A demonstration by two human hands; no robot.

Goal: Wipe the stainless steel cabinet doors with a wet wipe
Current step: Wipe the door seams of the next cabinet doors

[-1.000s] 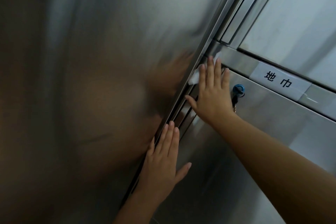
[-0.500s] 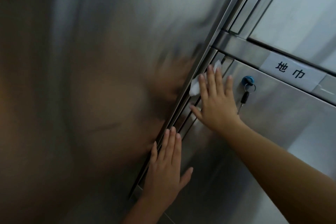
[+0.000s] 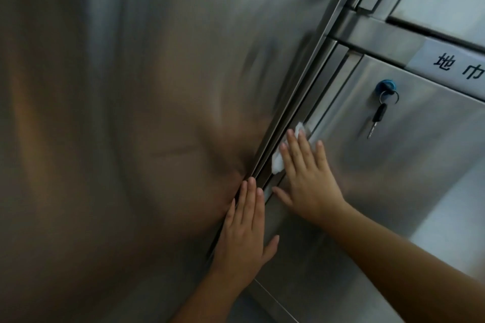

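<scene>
Fingers spread, the right hand (image 3: 308, 178) presses a white wet wipe (image 3: 278, 161) flat against the left edge of the lower steel cabinet door (image 3: 420, 165) — below and left of its hanging key (image 3: 376, 118) — while the left hand (image 3: 242, 238) lies open and empty on the frame beside it.

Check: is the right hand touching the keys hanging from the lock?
Apart. The head view shows the right hand flat on the wet wipe, with bare door steel between its fingers and the keys.
</scene>
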